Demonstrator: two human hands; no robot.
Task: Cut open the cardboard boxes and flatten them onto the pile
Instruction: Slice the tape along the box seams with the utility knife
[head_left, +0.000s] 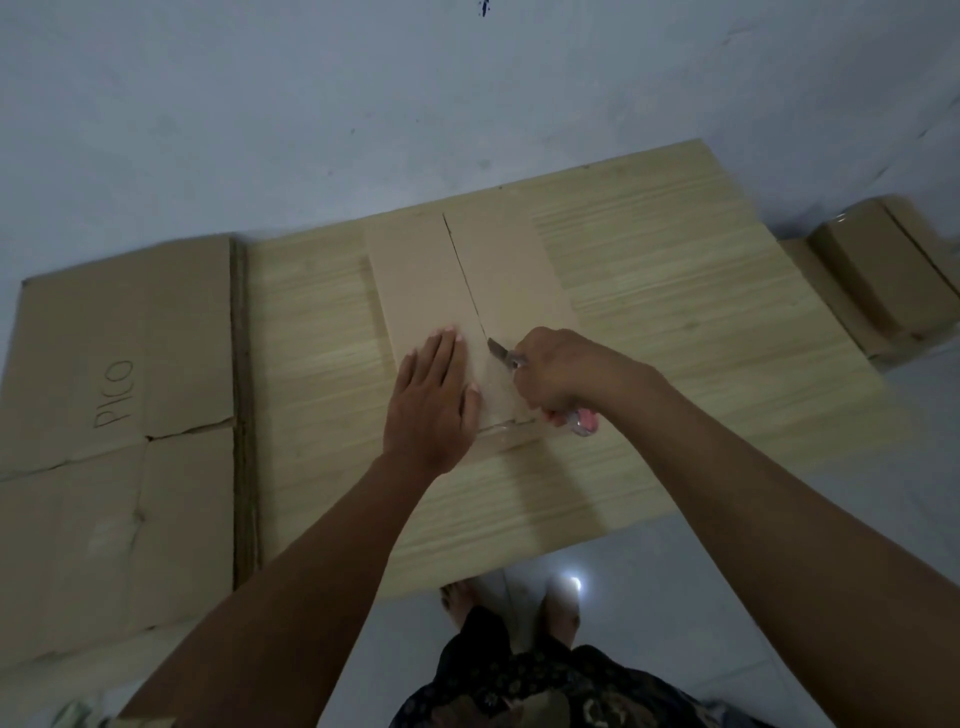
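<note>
Right hand (558, 371) gripping cutter (506, 357)

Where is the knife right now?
The knife is gripped in the right hand, blade on the centre seam of the box, beside the left hand.

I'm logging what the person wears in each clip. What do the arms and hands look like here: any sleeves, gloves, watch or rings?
Both forearms are bare as far as the frame shows them: no sleeves, no gloves. The left hand and right hand show no rings, and neither wrist carries a watch or band. Fingernails on the left hand are short and plain. A dark patterned garment shows at the bottom edge.
</note>
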